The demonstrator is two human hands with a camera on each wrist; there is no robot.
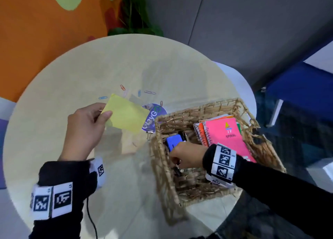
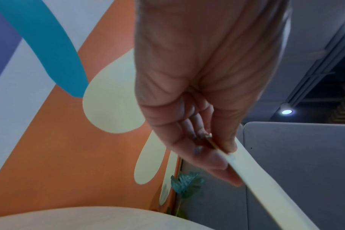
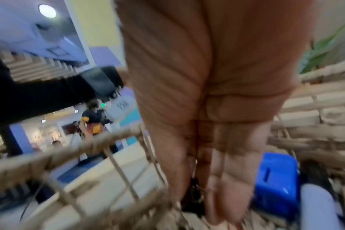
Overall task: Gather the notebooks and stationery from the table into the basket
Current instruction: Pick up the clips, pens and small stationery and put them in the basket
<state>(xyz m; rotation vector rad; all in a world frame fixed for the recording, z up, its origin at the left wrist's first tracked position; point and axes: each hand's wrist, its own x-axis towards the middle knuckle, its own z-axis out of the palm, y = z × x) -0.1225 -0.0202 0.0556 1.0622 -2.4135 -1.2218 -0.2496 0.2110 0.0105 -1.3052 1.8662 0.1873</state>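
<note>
My left hand (image 1: 105,112) pinches a yellow sticky-note pad (image 1: 127,115) by its corner and holds it above the table, left of the wicker basket (image 1: 162,168). The left wrist view shows the pad (image 2: 264,183) edge-on between thumb and fingers of that hand (image 2: 226,160). My right hand (image 1: 173,160) is down inside the basket, fingers pinching a black binder clip (image 1: 177,171) near its left wall. In the right wrist view the clip (image 3: 194,188) shows dark between the fingers. A blue plastic item (image 1: 173,142) and pink spiral notebooks (image 1: 228,136) lie in the basket.
Several coloured paper clips (image 1: 150,92) lie scattered on the round table (image 1: 72,76) behind the pad. A purple round card (image 1: 153,117) with a silver binder clip (image 1: 149,135) lies against the basket's far-left corner. A plant (image 1: 137,13) stands beyond the table.
</note>
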